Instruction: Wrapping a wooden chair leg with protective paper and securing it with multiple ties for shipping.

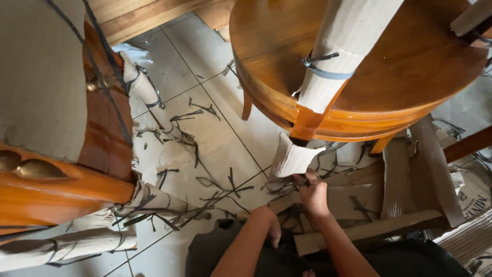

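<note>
Right hand (312, 194) gripping paper-wrapped table leg (293, 158), leg upright, slightly tilted

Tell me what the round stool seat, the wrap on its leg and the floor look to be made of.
Round stool seat: apparently wood, glossy varnish, visible grain and orange-brown sheen. Leg wrap: probably corrugated cardboard, pale, torn edges, tied with a dark strap. Floor: likely glazed tile, grey, grout lines.

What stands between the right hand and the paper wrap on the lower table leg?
Nothing visible. The right hand is already at the bottom edge of the paper wrap, fingers on it. The left hand sits lower, away from it.
</note>
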